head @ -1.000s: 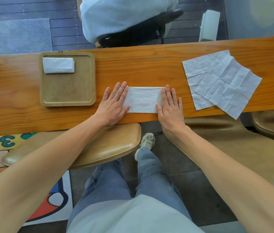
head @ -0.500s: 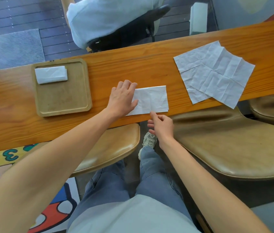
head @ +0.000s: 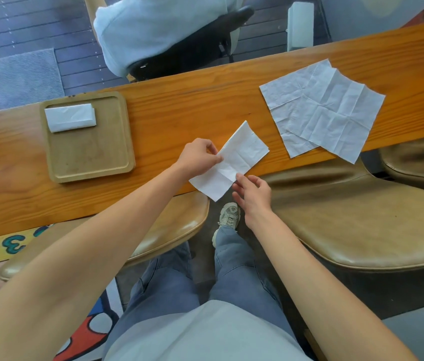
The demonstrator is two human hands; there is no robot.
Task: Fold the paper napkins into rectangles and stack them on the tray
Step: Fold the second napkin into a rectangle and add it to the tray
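Observation:
A half-folded white napkin (head: 234, 160) hangs slanted over the table's near edge, lifted off the wood. My left hand (head: 199, 156) pinches its left long edge. My right hand (head: 253, 195) touches its lower right edge with thumb and fingertips; the grip looks light. A wooden tray (head: 89, 157) lies at the left of the table, with one folded napkin (head: 70, 117) in its far left corner. Two unfolded napkins (head: 322, 110) lie overlapping at the right of the table.
The long wooden table (head: 179, 110) runs across the view. Tan padded stools (head: 361, 217) stand under its near edge. A person in a pale top sits on a dark chair (head: 169, 29) across the table. A patterned mat (head: 5, 259) covers the floor at left.
The napkin lay flat under both palms a second ago. My right hand dropped below the edge, then came back up; the napkin is now lifted, turned diagonal and held by both hands.

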